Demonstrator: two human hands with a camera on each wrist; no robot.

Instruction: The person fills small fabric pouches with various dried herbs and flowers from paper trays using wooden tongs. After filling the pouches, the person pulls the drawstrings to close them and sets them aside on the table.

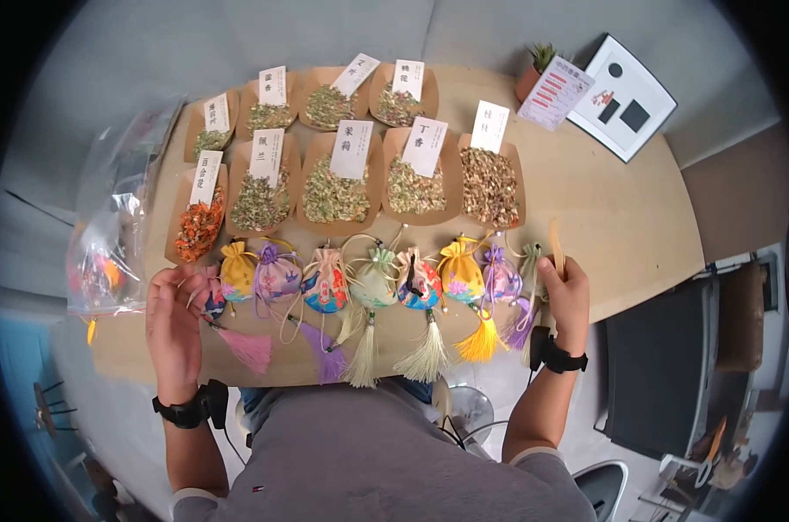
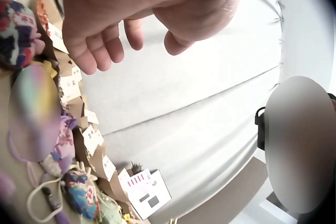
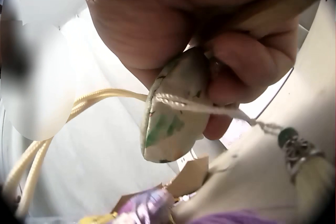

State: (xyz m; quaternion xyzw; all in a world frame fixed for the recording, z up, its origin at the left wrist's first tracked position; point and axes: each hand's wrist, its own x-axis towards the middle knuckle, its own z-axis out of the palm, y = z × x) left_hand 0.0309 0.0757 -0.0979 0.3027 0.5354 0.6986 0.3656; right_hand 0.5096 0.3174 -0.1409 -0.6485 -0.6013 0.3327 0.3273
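Note:
In the head view my left hand [image 1: 175, 326] is raised at the left end of a row of drawstring sachets, near a pink and dark floral sachet [image 1: 212, 294]. Its fingers are relaxed and bent, and the left wrist view shows nothing in them. At the row's right end my right hand [image 1: 568, 296] pinches a pale green sachet [image 3: 176, 124] by its gathered neck. Cream cords [image 3: 105, 94] and a cream tassel [image 3: 310, 176] with a green bead hang from this sachet. A flat light-brown stick [image 1: 556, 239] also sticks out of the right hand; its other end is hidden.
Several paper trays [image 1: 338, 222] of dried herbs with label cards stand behind the sachets. Tassels [image 1: 361, 357] hang towards the table's front edge. A clear plastic bag [image 1: 116, 217] lies left. At the back right are a potted plant [image 1: 542, 57], a printed card [image 1: 555, 94] and a white-framed board [image 1: 629, 96].

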